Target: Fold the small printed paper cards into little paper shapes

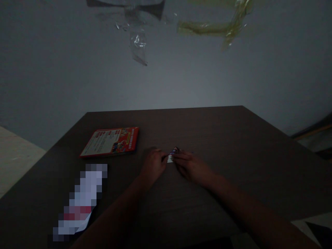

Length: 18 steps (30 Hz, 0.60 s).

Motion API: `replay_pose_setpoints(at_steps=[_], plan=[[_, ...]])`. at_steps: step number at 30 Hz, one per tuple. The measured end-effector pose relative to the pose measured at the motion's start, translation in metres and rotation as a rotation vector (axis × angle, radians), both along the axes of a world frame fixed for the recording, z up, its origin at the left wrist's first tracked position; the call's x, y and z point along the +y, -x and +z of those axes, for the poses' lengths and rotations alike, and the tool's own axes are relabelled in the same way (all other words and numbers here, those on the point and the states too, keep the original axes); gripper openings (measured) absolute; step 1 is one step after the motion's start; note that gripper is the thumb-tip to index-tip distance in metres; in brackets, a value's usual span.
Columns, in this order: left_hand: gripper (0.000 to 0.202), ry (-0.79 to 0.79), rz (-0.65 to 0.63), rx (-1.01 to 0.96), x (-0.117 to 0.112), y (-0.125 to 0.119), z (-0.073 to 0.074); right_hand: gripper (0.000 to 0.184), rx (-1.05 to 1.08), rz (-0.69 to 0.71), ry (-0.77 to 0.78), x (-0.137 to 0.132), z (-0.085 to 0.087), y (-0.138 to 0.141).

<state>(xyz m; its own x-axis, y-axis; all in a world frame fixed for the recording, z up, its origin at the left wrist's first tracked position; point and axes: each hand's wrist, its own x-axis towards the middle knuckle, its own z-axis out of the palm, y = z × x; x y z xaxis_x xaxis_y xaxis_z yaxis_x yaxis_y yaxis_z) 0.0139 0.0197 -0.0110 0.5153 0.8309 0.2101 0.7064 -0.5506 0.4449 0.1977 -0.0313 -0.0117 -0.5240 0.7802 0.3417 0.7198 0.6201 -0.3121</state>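
Left hand (154,160): one bare hand, its fingers bent and closed on the left edge of a small paper piece (170,159).
Right hand (193,166): one bare hand, its fingers bent over the right side of the same small paper piece and gripping it. The two hands are near each other.
Small paper piece: I can count one. It is between the hands, at the middle of the table (202,131). I cannot tell if it touches the wood or sits just above it. The near part is white. The far part has dark and blue colors and a pointy tip. Fingers are in the way, so I cannot see its whole shape.
Red book-shaped thing (107,142): one, lying flat on the far left of the table. It has straight sides, rows of tiny words on its pale left part and bright pictures on its right part.
Blurred strip (83,193): one, long and pale with a red patch, on the near left. Little squares cover it, so I cannot tell what it is.
Table: one, dark brown and flat, with thin lines like wood.
Wall (181,76): gray and plain, behind the table.
Tape: yellow tape (204,28) high on the right, clear tape (138,45) left of it. Both look shiny and wrinkly.
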Motion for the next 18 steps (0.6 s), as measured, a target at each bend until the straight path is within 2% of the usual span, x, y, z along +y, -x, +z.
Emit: replay_pose_setpoints(at_steps=[9,18], plan=[[0.017,0.041,0.052,0.065,-0.004,0.005,0.01,0.041,-0.05,-0.027,-0.017,-0.004,-0.002,0.005],[0.027,0.0,-0.128,0.087,-0.006,0.011,0.006,0.042,-0.064,-0.031,-0.001,-0.006,0.001,0.008]])
